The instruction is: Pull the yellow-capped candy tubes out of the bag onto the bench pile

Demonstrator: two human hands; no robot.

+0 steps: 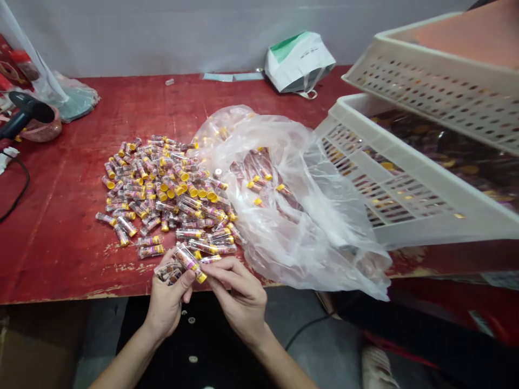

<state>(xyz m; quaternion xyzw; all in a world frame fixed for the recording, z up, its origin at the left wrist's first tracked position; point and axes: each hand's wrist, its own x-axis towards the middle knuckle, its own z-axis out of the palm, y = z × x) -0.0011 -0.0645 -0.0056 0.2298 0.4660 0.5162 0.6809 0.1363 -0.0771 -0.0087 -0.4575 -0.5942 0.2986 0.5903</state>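
My left hand (168,305) is closed around a small clear tube with a yellow cap (188,260), tilted with the cap toward me. Under the same hand's fingers lie several printed labels (169,270) with brown pictures. The fingers of my right hand (237,294) are pinched together against the tube, close to its cap; whether they also hold something small is hidden. Just beyond both hands spreads a large heap of similar yellow-capped tubes (162,186) with purple and brown print.
Right of the heap lies a crumpled clear plastic bag (284,237) with more tubes inside. Stacked white crates (397,197) stand at the right. A paper bag (298,62) is at the back of the red table (60,232), and a black hair dryer (30,108) at the left.
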